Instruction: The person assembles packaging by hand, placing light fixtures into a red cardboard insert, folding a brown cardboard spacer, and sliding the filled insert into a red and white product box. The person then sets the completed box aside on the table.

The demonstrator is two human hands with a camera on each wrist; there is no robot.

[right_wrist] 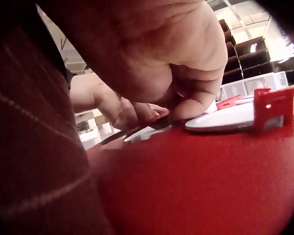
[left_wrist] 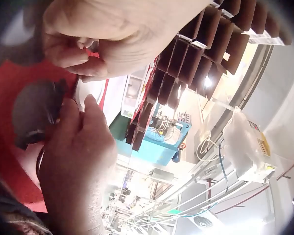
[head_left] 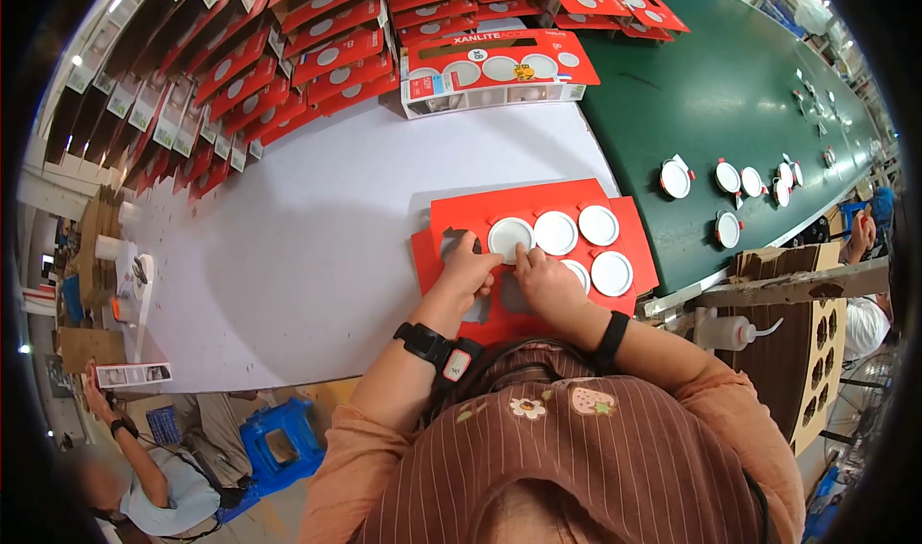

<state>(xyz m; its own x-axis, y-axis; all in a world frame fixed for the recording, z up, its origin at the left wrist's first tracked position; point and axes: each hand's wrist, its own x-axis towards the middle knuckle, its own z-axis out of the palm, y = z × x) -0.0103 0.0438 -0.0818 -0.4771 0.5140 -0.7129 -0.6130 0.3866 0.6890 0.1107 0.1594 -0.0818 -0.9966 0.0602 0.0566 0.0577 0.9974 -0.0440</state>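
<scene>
A red card (head_left: 538, 200) with round holes lies on the table, several white discs (head_left: 598, 225) set in it. At one white disc (head_left: 510, 241) in the upper row, both hands meet. The left hand (head_left: 467, 273) grips its left edge between thumb and bent index finger, beside a dark hole. With curled fingertips, the right hand (head_left: 557, 292) holds the near edge. In the right wrist view the right hand (right_wrist: 186, 73) is close over the card, next to a white disc (right_wrist: 225, 118) with a red clip (right_wrist: 274, 110). The hands hide the disc's underside.
Red cartons (head_left: 336, 54) stand stacked at the back left, and a printed carton (head_left: 499, 69) is behind the card. More white discs (head_left: 728, 229) lie on the green surface (head_left: 653, 93) at right. A squeeze bottle (head_left: 725, 331) is near the right arm. Another person sits at lower left.
</scene>
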